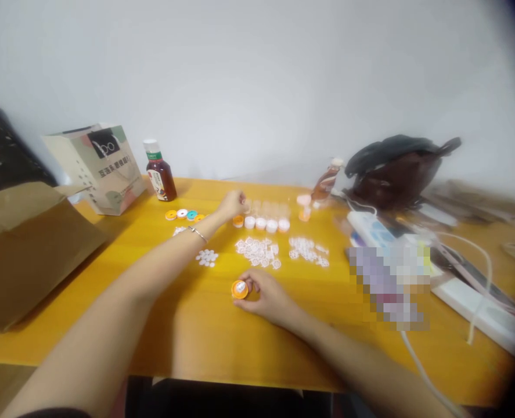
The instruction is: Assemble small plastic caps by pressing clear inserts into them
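Observation:
My right hand (269,297) grips a small round orange cap (240,289) with a white piece inside it, near the front of the table. Farther back, my left hand (233,204) has its fingers curled together beside a row of see-through cups (270,209); what they hold, if anything, is too small to make out. Below that hand sit another orange cap (238,221) and several white caps (260,224) in a line. Between my hands lie a pile of white lattice-like pieces (257,251), a second such pile (308,251) and small white discs (207,258).
Coloured caps (191,215) stand left of my forearm. Behind are a brown bottle (163,177), a paper bag (111,168) and a tilted bottle (326,183). A cardboard box (31,249) borders the left; a dark bag (396,174), power strip (483,310) and cables crowd the right.

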Action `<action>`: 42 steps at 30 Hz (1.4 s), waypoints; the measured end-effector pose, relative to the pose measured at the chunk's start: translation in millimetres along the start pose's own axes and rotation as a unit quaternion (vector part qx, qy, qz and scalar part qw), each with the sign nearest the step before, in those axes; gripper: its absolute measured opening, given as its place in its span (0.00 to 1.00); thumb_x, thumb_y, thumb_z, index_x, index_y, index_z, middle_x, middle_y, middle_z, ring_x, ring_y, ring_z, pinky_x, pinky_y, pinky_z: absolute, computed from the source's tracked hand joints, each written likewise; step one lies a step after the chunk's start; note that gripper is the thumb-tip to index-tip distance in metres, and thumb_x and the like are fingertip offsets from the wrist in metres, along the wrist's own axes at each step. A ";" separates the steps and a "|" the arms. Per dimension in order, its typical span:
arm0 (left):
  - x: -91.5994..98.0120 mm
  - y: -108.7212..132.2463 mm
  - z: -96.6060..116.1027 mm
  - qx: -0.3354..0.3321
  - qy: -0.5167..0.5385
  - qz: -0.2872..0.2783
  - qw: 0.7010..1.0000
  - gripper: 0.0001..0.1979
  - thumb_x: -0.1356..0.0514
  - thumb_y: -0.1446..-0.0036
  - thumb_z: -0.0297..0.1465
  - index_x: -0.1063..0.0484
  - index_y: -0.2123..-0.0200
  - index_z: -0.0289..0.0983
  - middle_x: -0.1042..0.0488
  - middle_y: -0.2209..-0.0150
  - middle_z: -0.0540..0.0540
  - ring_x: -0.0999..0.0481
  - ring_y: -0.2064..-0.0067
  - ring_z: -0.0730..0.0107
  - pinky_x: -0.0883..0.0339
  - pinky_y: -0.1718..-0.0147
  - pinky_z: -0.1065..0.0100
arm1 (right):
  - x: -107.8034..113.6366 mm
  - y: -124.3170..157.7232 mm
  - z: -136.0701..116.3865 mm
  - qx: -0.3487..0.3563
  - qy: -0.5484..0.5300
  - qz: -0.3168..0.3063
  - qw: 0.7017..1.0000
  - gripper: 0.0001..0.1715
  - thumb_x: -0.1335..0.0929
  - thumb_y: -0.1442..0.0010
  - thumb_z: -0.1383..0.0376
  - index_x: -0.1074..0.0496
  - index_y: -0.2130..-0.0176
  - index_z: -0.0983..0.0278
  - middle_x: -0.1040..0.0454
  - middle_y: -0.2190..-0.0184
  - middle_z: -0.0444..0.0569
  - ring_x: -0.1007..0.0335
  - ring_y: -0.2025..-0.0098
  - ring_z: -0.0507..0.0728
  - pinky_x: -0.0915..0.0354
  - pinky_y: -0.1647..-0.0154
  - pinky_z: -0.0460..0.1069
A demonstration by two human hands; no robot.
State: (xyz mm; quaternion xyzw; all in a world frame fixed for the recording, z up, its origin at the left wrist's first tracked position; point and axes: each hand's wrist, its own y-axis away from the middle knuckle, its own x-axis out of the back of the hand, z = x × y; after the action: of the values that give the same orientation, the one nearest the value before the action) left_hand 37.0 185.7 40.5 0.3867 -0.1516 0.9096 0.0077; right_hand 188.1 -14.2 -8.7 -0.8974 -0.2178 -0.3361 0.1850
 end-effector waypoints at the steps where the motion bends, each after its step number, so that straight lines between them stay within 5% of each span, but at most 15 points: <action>1: -3.3 -1.0 -1.7 0.003 -0.011 -0.006 1.000 0.13 0.36 0.60 0.24 0.32 0.67 0.32 0.28 0.69 0.46 0.29 0.67 0.69 0.37 0.67 0.70 | 0.1 0.0 -0.4 -0.001 -0.001 0.000 1.000 0.14 0.28 0.55 0.64 0.33 0.67 0.63 0.33 0.74 0.42 0.39 0.72 0.51 0.43 0.69 0.46; 11: -16.5 -6.6 -6.2 0.006 -0.061 -0.033 0.998 0.14 0.36 0.61 0.25 0.34 0.67 0.34 0.29 0.67 0.45 0.30 0.66 0.67 0.39 0.69 0.71 | -0.8 -0.1 0.6 0.001 -0.004 -0.001 1.000 0.14 0.28 0.55 0.64 0.33 0.67 0.62 0.33 0.74 0.42 0.39 0.71 0.51 0.43 0.70 0.46; 17: -3.6 8.8 6.3 -0.027 -0.057 -0.017 0.998 0.13 0.37 0.57 0.26 0.33 0.65 0.32 0.29 0.66 0.42 0.29 0.64 0.64 0.37 0.65 0.67 | -1.0 0.5 0.8 -0.003 -0.004 -0.002 1.000 0.15 0.28 0.55 0.63 0.33 0.66 0.62 0.33 0.74 0.42 0.39 0.71 0.51 0.43 0.70 0.46; 22: 28.6 67.4 20.4 -0.122 -0.032 -0.051 0.991 0.09 0.43 0.49 0.27 0.32 0.62 0.35 0.28 0.61 0.45 0.29 0.59 0.67 0.37 0.57 0.67 | -1.3 0.5 1.7 -0.004 -0.008 -0.001 1.000 0.16 0.28 0.54 0.63 0.34 0.64 0.62 0.34 0.74 0.41 0.40 0.72 0.50 0.43 0.71 0.46; 25: 50.8 117.2 15.4 -0.230 0.027 -0.198 0.952 0.16 0.43 0.49 0.27 0.33 0.55 0.38 0.29 0.57 0.45 0.30 0.57 0.66 0.37 0.57 0.65 | -0.9 0.1 1.7 -0.012 -0.020 -0.002 1.000 0.19 0.27 0.55 0.62 0.35 0.64 0.62 0.35 0.75 0.40 0.41 0.73 0.50 0.43 0.71 0.45; 27: 59.6 145.8 8.3 -0.248 0.061 -0.295 0.921 0.23 0.40 0.52 0.28 0.35 0.51 0.40 0.30 0.55 0.45 0.30 0.55 0.65 0.36 0.58 0.66 | 0.6 -0.2 0.6 -0.017 -0.033 -0.005 0.999 0.21 0.27 0.56 0.62 0.37 0.64 0.62 0.36 0.75 0.40 0.41 0.73 0.50 0.43 0.72 0.45; 29: 60.1 166.5 1.7 -0.238 0.083 -0.324 0.912 0.24 0.37 0.54 0.31 0.34 0.51 0.41 0.30 0.57 0.45 0.30 0.57 0.65 0.36 0.59 0.66 | 3.7 -0.1 -1.6 -0.015 -0.047 -0.012 0.999 0.21 0.27 0.56 0.63 0.38 0.64 0.62 0.37 0.75 0.39 0.41 0.73 0.50 0.43 0.72 0.45; 37: 24.5 190.6 -3.8 -0.179 0.110 -0.245 0.947 0.19 0.35 0.54 0.41 0.32 0.61 0.37 0.31 0.64 0.47 0.33 0.63 0.67 0.39 0.65 0.68 | 24.0 2.4 -8.4 0.015 -0.106 -0.081 0.991 0.20 0.30 0.50 0.64 0.39 0.58 0.61 0.37 0.70 0.42 0.41 0.69 0.50 0.40 0.68 0.46; 42: 22.1 193.4 -0.2 -0.183 0.102 -0.227 0.951 0.13 0.39 0.49 0.39 0.29 0.64 0.36 0.32 0.67 0.47 0.34 0.66 0.70 0.41 0.68 0.71 | 15.7 -2.2 0.4 0.020 -0.101 -0.051 0.993 0.10 0.32 0.45 0.62 0.34 0.62 0.61 0.39 0.75 0.40 0.43 0.74 0.49 0.43 0.73 0.45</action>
State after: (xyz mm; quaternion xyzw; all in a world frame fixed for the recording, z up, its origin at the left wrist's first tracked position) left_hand -4.0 -1.0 3.7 0.3078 -0.2222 0.8752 0.2998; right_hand 197.8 -7.9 2.1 -0.9107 -0.2871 -0.2484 0.1626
